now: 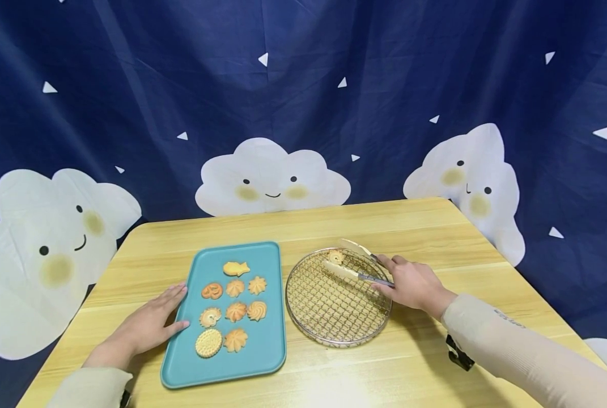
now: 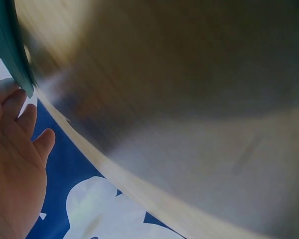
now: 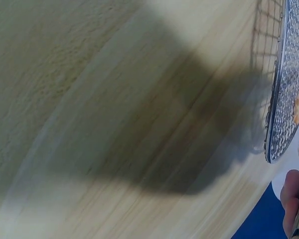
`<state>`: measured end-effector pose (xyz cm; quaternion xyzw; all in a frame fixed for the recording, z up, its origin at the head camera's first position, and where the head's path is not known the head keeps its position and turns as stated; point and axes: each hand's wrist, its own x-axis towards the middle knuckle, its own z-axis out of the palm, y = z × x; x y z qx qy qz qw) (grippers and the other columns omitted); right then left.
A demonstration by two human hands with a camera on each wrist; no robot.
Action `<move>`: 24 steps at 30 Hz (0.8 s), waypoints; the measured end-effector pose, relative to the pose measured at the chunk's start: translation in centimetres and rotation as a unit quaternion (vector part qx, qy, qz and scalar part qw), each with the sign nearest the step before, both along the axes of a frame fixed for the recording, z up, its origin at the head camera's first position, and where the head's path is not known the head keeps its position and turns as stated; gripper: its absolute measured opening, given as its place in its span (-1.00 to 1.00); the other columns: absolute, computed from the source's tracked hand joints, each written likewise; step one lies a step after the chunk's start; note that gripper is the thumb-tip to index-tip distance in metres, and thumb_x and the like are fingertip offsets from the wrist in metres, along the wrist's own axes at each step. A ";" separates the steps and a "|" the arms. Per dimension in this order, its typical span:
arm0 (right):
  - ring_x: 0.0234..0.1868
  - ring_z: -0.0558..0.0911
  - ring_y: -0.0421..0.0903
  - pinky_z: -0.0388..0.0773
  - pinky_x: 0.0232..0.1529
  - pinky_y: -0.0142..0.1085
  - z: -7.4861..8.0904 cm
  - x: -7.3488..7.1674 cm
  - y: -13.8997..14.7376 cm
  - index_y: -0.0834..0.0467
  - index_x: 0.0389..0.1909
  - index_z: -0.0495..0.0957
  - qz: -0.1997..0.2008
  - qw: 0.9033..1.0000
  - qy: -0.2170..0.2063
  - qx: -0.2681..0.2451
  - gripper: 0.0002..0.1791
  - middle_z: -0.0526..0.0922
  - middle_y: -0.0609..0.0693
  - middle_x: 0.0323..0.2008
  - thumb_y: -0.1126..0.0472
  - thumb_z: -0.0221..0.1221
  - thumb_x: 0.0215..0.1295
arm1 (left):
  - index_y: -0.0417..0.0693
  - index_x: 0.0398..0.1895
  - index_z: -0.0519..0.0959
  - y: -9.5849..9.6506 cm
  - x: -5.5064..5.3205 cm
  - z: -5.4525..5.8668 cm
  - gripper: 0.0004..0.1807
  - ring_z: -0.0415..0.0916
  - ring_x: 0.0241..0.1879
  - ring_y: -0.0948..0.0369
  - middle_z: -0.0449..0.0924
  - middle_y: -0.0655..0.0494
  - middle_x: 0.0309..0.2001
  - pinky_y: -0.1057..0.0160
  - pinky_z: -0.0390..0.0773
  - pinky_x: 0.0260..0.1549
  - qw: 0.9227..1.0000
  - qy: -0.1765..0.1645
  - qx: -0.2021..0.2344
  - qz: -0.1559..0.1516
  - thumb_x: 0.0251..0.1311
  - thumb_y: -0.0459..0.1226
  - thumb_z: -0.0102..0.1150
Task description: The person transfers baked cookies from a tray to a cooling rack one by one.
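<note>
In the head view my right hand (image 1: 410, 283) grips a pair of tongs (image 1: 374, 279) over a round wire rack (image 1: 339, 306). The arms of the tongs are spread, one on each side of a small round cookie (image 1: 336, 257) near the rack's far edge. My left hand (image 1: 147, 323) rests at the left edge of a teal tray (image 1: 252, 362), fingers nearly straight along the rim and thumb over it. Several cookies lie on the tray, among them a fish-shaped cookie (image 1: 236, 268), a pretzel-shaped cookie (image 1: 212, 291) and a round waffle-patterned cookie (image 1: 208, 343).
Tray and rack stand side by side on a light wooden table (image 1: 415, 226), with a narrow gap between them. A dark blue curtain (image 1: 303, 102) with smiling clouds hangs behind the table. Both wrist views show mostly shaded tabletop.
</note>
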<state>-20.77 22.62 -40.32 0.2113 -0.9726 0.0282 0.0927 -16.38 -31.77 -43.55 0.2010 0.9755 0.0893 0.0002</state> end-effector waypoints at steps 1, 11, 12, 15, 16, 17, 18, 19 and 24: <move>-0.64 0.50 -0.04 0.44 -0.71 -0.21 0.0 0.0 0.0 0.20 0.29 0.36 -0.002 1.000 -0.002 0.001 -0.17 0.59 0.24 -0.17 -0.29 0.19 0.16 | -0.40 0.35 0.22 0.0 0.0 0.0 -0.13 0.10 0.32 -0.23 0.13 -0.31 0.37 -0.20 0.19 0.22 1.000 0.000 0.000 0.000 0.22 0.10 0.14; -0.65 0.47 -0.05 0.39 -0.75 -0.27 -0.4 -0.1 -0.5 0.24 0.35 0.24 -0.010 1.000 -0.012 -0.004 -0.04 0.54 0.32 -0.08 -0.35 0.16 0.12 | -0.39 0.36 0.21 0.0 -0.1 -0.1 -0.13 0.10 0.32 -0.23 0.12 -0.31 0.37 -0.21 0.20 0.21 1.000 -0.003 0.002 0.002 0.23 0.11 0.13; -0.63 0.50 -0.03 0.41 -0.74 -0.26 -0.4 -0.1 -0.6 0.24 0.36 0.23 -0.010 1.000 -0.012 -0.004 -0.03 0.53 0.32 -0.06 -0.36 0.17 0.11 | -0.39 0.36 0.21 0.0 -0.1 -0.1 -0.13 0.09 0.32 -0.23 0.12 -0.31 0.37 -0.21 0.20 0.22 1.000 -0.004 0.002 0.002 0.23 0.11 0.13; -0.59 0.53 0.03 0.44 -0.72 -0.22 -0.4 -0.2 -1.0 0.27 0.34 0.22 -0.008 1.000 -0.012 -0.009 0.00 0.52 0.34 -0.03 -0.38 0.16 0.10 | -0.39 0.36 0.20 0.0 -0.1 -0.1 -0.12 0.09 0.33 -0.24 0.12 -0.31 0.38 -0.21 0.19 0.22 1.000 -0.005 0.002 0.002 0.23 0.11 0.12; -0.59 0.54 0.03 0.45 -0.72 -0.21 -0.4 -0.2 -1.2 0.27 0.35 0.21 -0.007 1.000 -0.013 -0.009 0.01 0.51 0.35 -0.02 -0.39 0.16 0.09 | -0.39 0.36 0.21 0.0 -0.1 -0.1 -0.13 0.09 0.32 -0.23 0.12 -0.31 0.37 -0.21 0.19 0.22 1.000 -0.004 0.002 0.002 0.23 0.11 0.12; -0.60 0.53 0.02 0.46 -0.71 -0.21 -0.4 -0.3 -1.4 0.27 0.35 0.20 -0.005 1.000 -0.014 -0.010 0.02 0.51 0.35 -0.03 -0.40 0.16 0.09 | -0.39 0.36 0.21 0.0 -0.1 -0.1 -0.13 0.09 0.32 -0.24 0.12 -0.31 0.37 -0.21 0.19 0.22 1.000 -0.004 0.003 0.002 0.23 0.11 0.12; -0.60 0.53 0.02 0.46 -0.71 -0.21 -0.3 -0.3 -1.6 0.27 0.35 0.20 -0.003 1.000 -0.015 -0.011 0.03 0.51 0.35 -0.03 -0.40 0.16 0.09 | -0.39 0.36 0.21 0.0 -0.1 0.0 -0.13 0.09 0.32 -0.23 0.12 -0.31 0.37 -0.21 0.19 0.22 1.000 -0.003 0.003 0.002 0.23 0.11 0.12; -0.61 0.52 0.00 0.45 -0.71 -0.22 -0.3 -0.4 -1.8 0.27 0.35 0.19 -0.001 1.000 -0.017 -0.010 0.03 0.51 0.34 -0.02 -0.41 0.15 0.08 | -0.40 0.36 0.21 0.0 -0.1 0.0 -0.13 0.10 0.32 -0.23 0.13 -0.31 0.37 -0.21 0.20 0.22 1.000 -0.003 0.003 0.002 0.23 0.11 0.13; -0.66 0.46 -0.08 0.40 -0.73 -0.28 -0.1 -0.6 -2.8 0.27 0.38 0.15 0.011 1.000 -0.027 -0.008 0.06 0.50 0.35 0.00 -0.43 0.14 0.08 | -0.40 0.35 0.21 0.0 -0.1 0.0 -0.13 0.09 0.32 -0.23 0.13 -0.31 0.37 -0.20 0.19 0.22 1.000 -0.003 0.003 0.001 0.23 0.10 0.13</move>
